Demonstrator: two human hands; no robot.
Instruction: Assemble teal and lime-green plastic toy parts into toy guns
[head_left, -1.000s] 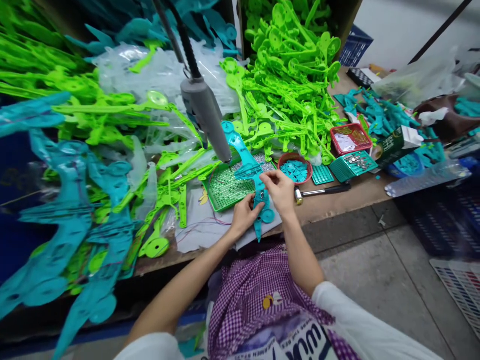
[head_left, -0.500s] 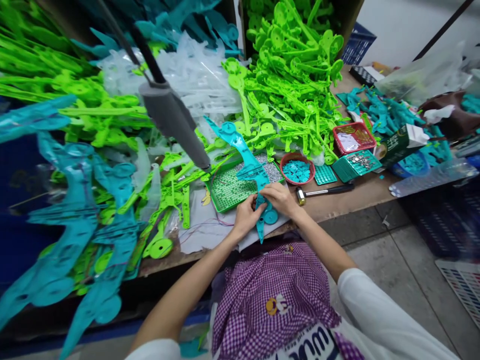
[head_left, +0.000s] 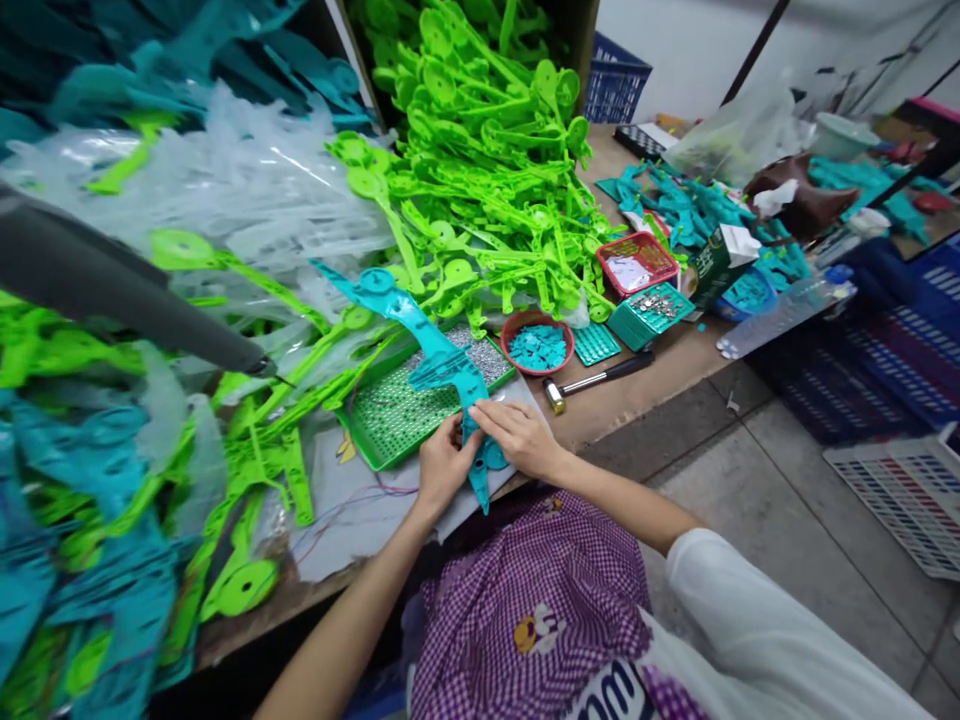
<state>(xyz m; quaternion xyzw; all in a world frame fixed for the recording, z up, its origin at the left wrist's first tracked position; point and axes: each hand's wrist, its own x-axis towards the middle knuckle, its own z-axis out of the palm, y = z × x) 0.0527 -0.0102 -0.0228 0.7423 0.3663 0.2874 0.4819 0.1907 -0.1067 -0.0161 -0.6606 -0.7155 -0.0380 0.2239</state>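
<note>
A long teal plastic part [head_left: 446,365] lies slanted in front of me, its upper end over the bench and its pointed lower end near my apron. My left hand [head_left: 442,462] grips its left edge low down, thumb on top. From the right, my right hand [head_left: 521,437] is closed on the same part, fingers pressed together near its surface; whether something small is under them is hidden. Beneath the teal part sits a green mesh tray [head_left: 375,452] with small silvery pieces [head_left: 487,358] at its right end.
A grey electric screwdriver [head_left: 202,335] hangs at left. Green plastic parts [head_left: 480,180] are heaped behind. To the right are a red bowl [head_left: 517,362] of teal pieces, a hammer [head_left: 600,378], a teal tray stack [head_left: 637,322] and a red basket [head_left: 636,262]. Thin wires [head_left: 352,500] lie on the cloth.
The view has turned right, so the bench things sit further left. Both hands stay on the teal part; my right hand's fingers now lie flatter against it.
</note>
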